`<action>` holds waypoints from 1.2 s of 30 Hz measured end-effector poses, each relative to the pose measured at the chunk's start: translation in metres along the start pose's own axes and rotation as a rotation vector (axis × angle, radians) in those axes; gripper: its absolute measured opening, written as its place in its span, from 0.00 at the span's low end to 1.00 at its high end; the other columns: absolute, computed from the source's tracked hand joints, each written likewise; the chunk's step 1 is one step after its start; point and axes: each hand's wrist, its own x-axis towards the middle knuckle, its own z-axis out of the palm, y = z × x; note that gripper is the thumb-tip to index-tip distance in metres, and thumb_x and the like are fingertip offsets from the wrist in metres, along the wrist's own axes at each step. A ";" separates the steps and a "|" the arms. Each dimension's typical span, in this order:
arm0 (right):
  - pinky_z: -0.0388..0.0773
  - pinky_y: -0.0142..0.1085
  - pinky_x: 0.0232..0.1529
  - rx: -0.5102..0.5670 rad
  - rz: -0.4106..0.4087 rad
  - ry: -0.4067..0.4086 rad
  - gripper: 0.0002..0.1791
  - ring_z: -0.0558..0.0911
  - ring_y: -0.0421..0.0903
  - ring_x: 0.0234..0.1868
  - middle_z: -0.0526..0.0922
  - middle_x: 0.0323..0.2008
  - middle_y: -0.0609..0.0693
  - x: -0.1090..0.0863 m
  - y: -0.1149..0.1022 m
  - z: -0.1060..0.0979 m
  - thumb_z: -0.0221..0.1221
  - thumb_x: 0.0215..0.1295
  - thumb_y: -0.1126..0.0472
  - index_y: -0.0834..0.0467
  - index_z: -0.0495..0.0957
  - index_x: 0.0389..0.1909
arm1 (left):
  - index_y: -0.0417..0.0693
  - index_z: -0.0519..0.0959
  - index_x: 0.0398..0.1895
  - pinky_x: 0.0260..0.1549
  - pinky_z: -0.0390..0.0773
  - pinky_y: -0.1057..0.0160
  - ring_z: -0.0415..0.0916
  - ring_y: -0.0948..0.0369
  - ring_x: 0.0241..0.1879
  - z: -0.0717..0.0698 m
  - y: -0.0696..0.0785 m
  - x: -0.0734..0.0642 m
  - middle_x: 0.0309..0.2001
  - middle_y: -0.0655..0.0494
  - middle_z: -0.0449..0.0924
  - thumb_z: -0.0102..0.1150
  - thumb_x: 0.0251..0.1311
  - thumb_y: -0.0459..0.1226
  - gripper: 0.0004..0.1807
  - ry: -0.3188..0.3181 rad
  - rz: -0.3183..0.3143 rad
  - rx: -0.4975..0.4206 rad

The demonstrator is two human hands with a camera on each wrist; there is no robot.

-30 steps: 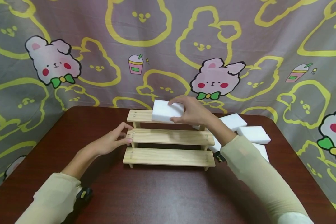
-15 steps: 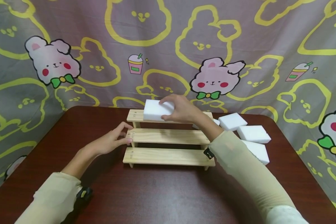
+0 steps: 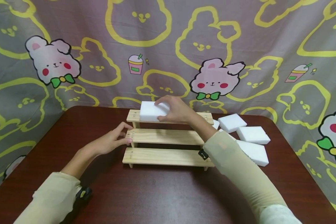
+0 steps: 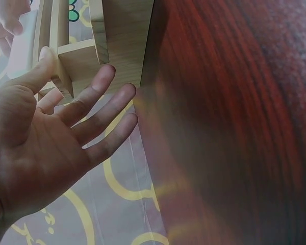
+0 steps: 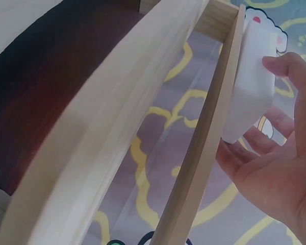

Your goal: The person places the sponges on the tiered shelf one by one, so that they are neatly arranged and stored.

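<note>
A cloth (image 3: 156, 31) printed with rabbits and yellow outlines hangs behind everything, running out of sight at nine, twelve and three o'clock. Below it, the red-brown tabletop (image 3: 156, 193) loses its near edge at six. On it stands the pale wooden rack (image 3: 162, 135), its three shelves stepping up toward twelve; the right forearm (image 3: 204, 126) hides part of its three o'clock end. The sleeves (image 3: 53, 199) are cut off at five and seven. At the rack's nine o'clock end, the left hand (image 3: 112, 141) pinches the middle shelf between thumb and forefinger, its other three fingers spread apart; from its own wrist the forefinger is partly hidden. The right hand (image 3: 175, 109) has its fingers clamped on a white block (image 3: 151, 110), thumb to the front, the others mostly hidden from above. That block is at the top shelf, toward eleven; I can't tell whether its full weight rests there. Toward three o'clock lie loose blocks (image 3: 253, 134): two show whole, one is partly covered by the right sleeve, and slivers peek out beside the rack, hard to count. A black piece (image 3: 203, 154) shows at each cuff, too small to make out.
</note>
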 end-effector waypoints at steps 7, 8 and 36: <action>0.74 0.45 0.55 -0.003 0.019 -0.015 0.32 0.77 0.51 0.58 0.81 0.63 0.55 0.003 -0.003 0.003 0.75 0.54 0.56 0.58 0.81 0.62 | 0.36 0.58 0.65 0.51 0.76 0.50 0.82 0.51 0.46 0.000 0.000 0.000 0.43 0.42 0.84 0.55 0.77 0.34 0.23 0.003 0.004 0.012; 0.74 0.45 0.55 -0.004 0.022 -0.017 0.32 0.77 0.51 0.58 0.80 0.63 0.55 0.003 -0.003 0.003 0.75 0.55 0.56 0.58 0.81 0.62 | 0.36 0.58 0.66 0.50 0.76 0.50 0.82 0.51 0.46 0.000 0.000 0.000 0.42 0.42 0.84 0.55 0.77 0.34 0.23 0.002 0.008 0.010; 0.74 0.45 0.58 -0.049 0.002 -0.034 0.31 0.78 0.53 0.60 0.82 0.62 0.56 0.009 -0.004 0.004 0.75 0.56 0.54 0.60 0.82 0.61 | 0.35 0.57 0.66 0.51 0.77 0.49 0.83 0.49 0.46 0.001 -0.003 0.000 0.43 0.42 0.84 0.55 0.77 0.34 0.24 0.001 0.012 -0.001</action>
